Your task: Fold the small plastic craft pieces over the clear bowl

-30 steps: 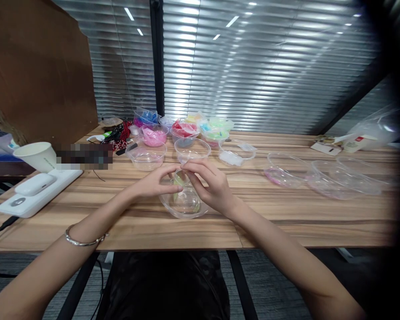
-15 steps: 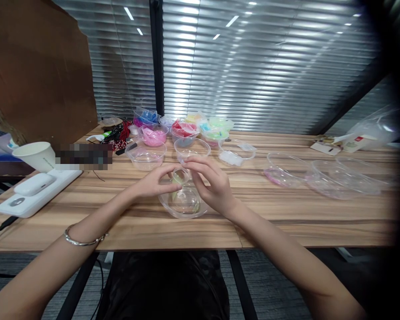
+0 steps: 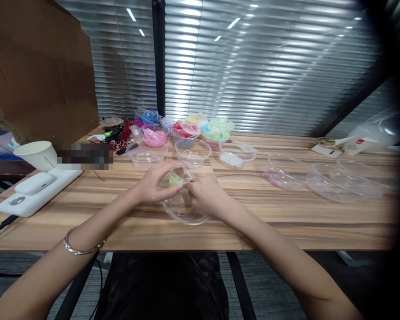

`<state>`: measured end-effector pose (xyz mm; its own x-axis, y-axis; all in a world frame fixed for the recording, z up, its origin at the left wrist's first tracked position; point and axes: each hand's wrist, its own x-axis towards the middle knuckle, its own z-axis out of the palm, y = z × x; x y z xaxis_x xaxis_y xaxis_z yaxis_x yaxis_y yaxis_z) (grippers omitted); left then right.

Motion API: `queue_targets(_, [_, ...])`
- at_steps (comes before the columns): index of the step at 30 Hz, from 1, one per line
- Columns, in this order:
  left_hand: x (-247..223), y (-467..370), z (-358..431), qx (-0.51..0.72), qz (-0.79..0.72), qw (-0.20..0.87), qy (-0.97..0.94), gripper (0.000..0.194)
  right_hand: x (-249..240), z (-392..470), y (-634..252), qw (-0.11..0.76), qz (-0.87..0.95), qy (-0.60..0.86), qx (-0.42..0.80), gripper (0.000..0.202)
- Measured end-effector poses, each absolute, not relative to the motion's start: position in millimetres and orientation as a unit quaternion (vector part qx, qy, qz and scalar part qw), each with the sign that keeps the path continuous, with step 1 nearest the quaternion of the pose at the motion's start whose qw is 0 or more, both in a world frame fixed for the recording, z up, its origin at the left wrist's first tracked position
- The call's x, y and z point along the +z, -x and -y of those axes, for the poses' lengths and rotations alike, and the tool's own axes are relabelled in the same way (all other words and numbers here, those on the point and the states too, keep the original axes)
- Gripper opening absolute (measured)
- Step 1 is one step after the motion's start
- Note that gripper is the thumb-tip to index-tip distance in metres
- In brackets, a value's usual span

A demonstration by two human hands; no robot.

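My left hand [image 3: 153, 183] is wrapped round a small clear plastic cup [image 3: 184, 174], thumb on the near side and fingers on the far side. Something yellow-green [image 3: 176, 178] shows inside the cup, whose mouth leans toward my right hand [image 3: 206, 194]. That hand is closed, its fingers curled down at the cup's right side; whatever they pinch, if anything, is hidden. Directly below both hands sits a clear plastic bowl [image 3: 191, 219] on the wooden table [image 3: 136, 231], partly covered by them.
Behind the hands stand clear bowls [image 3: 193, 155], several with coloured bags, including a pink bag [image 3: 154, 135]. More clear bowls [image 3: 333, 189] lie right. At left are a paper cup [image 3: 36, 155], a white power strip [image 3: 36, 189] and a cardboard sheet [image 3: 40, 66].
My right hand has dropped from above the cup to its right side, its fingers curling in. The cup has tipped to the right in my left hand. The bowl appears slightly nearer.
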<state>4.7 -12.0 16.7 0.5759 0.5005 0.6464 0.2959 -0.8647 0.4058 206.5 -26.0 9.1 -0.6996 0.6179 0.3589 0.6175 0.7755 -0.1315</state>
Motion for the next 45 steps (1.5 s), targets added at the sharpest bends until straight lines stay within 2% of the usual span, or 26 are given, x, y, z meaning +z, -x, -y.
queue_targets(2, [20,-6,17,0.388,-0.219,0.081,-0.892,0.04,10,29,-204,0.15,0.925,0.349,-0.008,0.04])
queue_targets(5, [22,-6,21,0.379,-0.209,0.047,-0.9,0.04,11,35,-201,0.095,0.925,0.367,0.0,0.025])
queue_targets(12, [23,-5,22,0.376,-0.182,0.058,-0.907,0.042,25,39,-208,0.034,0.943,0.316,0.102,0.017])
queue_targets(17, [22,-5,22,0.376,-0.181,0.07,-0.906,0.044,32,37,-212,0.065,0.942,0.232,0.232,0.02])
queue_targets(20, [22,-6,22,0.378,-0.18,0.071,-0.905,0.043,31,36,-213,0.079,0.945,0.206,0.241,0.028])
queue_targets(25, [24,-7,24,0.377,-0.173,0.075,-0.907,0.043,30,34,-215,0.053,0.956,0.15,0.247,0.041])
queue_targets(31, [25,-7,24,0.38,-0.176,0.053,-0.907,0.041,32,38,-212,0.015,0.968,0.15,0.201,0.022])
queue_targets(39, [28,-6,25,0.371,-0.177,0.036,-0.911,0.04,28,38,-211,0.032,0.972,0.145,0.183,0.021])
queue_targets(45, [30,-7,27,0.358,-0.198,0.04,-0.912,0.038,21,29,-213,0.046,0.958,0.129,0.252,0.021])
